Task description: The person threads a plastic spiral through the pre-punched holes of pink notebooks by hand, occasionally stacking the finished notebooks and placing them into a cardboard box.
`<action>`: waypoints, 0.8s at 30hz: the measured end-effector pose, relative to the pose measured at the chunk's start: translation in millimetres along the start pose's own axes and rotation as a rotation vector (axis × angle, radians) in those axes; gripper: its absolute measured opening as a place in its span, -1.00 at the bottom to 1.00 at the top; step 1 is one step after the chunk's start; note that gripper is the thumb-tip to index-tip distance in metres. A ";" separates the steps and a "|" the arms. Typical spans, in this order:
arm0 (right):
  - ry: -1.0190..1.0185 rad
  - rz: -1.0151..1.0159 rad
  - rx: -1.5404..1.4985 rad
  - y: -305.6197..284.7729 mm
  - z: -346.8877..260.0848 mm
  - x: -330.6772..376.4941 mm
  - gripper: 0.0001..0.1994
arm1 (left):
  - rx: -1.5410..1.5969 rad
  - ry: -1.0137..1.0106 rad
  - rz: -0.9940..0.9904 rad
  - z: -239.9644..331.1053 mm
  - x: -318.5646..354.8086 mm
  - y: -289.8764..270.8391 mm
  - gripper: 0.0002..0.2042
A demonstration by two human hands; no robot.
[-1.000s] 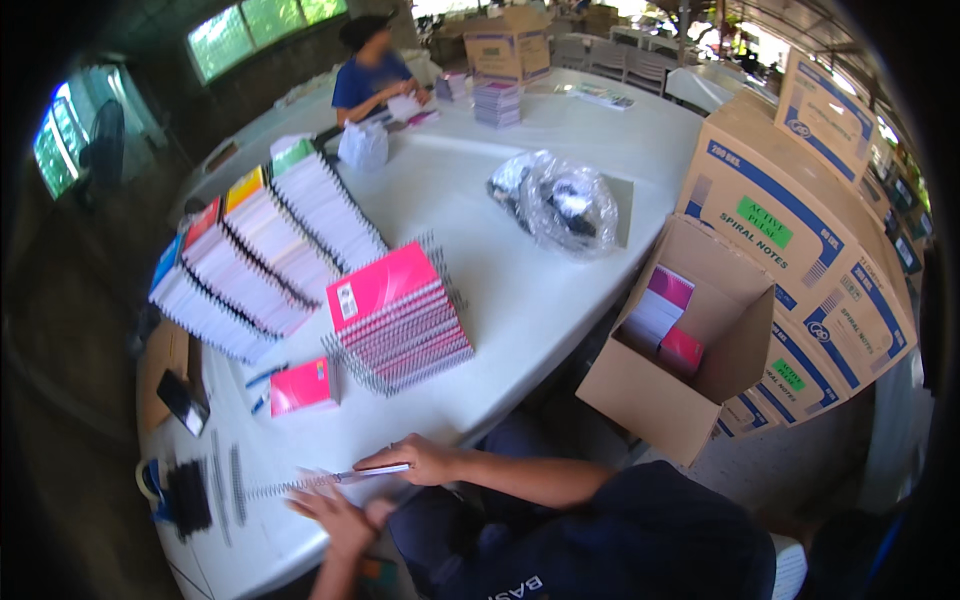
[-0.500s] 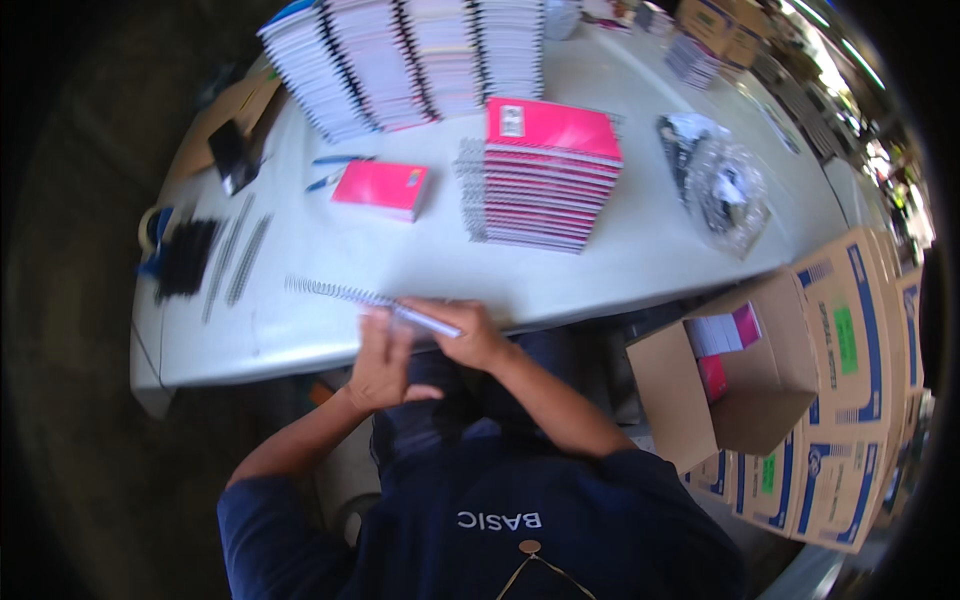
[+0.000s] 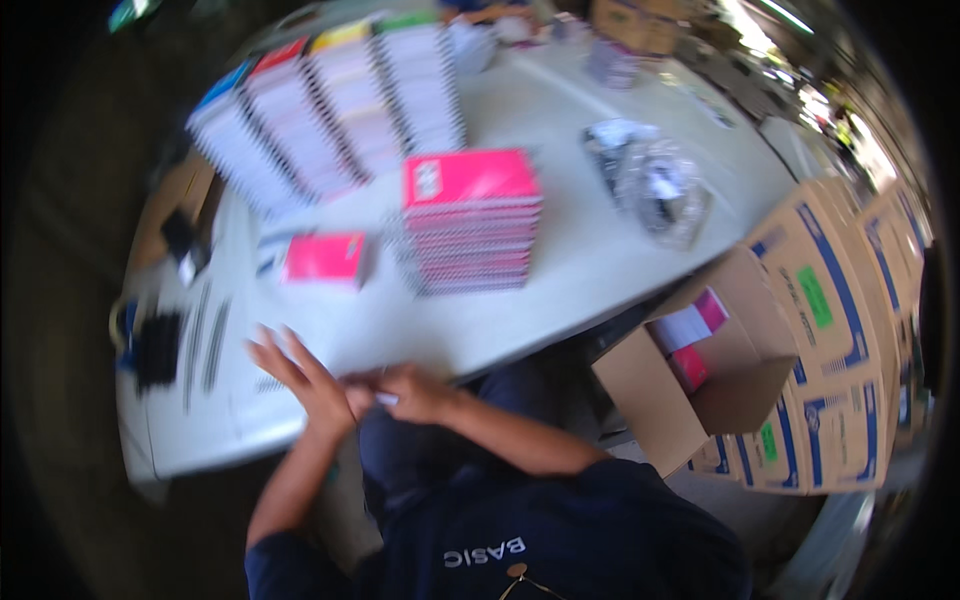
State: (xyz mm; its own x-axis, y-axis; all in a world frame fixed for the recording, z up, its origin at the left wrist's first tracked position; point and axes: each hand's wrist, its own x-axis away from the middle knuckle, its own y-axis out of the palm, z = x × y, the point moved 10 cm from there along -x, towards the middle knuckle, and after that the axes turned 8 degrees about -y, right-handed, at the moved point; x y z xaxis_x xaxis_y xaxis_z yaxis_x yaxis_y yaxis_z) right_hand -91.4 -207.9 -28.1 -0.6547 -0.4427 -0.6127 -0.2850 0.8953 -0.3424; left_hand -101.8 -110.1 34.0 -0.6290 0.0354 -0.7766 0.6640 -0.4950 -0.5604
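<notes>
At the table's near edge, my right hand (image 3: pixel 418 393) is closed round a small notebook. Only a pale sliver of the notebook (image 3: pixel 387 399) shows; the hands hide the rest. My left hand (image 3: pixel 310 385) is right beside it, fingers stretched out and spread, its heel close to or against the notebook. A bit of spiral coil (image 3: pixel 268 384) sticks out past the left hand. Farther back stand a pink-covered stack of spiral notebooks (image 3: pixel 470 225) and a smaller pink pad block (image 3: pixel 323 258).
Tall stacks of spiral notebooks (image 3: pixel 335 110) stand at the back left. Loose dark coils (image 3: pixel 216 345) and a black bundle (image 3: pixel 158 350) lie at the left. A clear plastic bag (image 3: pixel 665 190) is at the right. An open carton (image 3: pixel 740 390) holds pink notebooks beside stacked boxes (image 3: pixel 840 420).
The view has shifted, and the table's things sit further left in it. My left hand has moved forward along the coil, fingers now spread. My right hand keeps its hold on the notebook.
</notes>
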 end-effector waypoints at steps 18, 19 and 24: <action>0.263 0.221 -0.240 -11.0 52.4 6.2 -0.82 | 0.076 0.255 -0.598 66.0 -13.7 23.6 -0.64; 0.292 0.177 -0.264 -11.3 43.0 -1.7 -0.86 | 0.096 0.222 -0.650 60.3 -18.4 21.2 -0.67; 0.273 0.150 -0.342 -9.0 27.7 -13.5 -0.85 | 0.176 0.139 -0.783 52.6 -32.1 20.1 -0.73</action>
State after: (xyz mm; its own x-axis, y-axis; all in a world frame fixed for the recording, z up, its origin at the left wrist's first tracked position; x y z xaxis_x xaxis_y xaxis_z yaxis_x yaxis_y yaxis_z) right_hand -60.6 -211.4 -36.5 -0.8536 -0.3189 -0.4119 -0.3578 0.9336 0.0187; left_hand -89.5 -166.9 62.8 -0.8211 0.5292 -0.2138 -0.0279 -0.4113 -0.9111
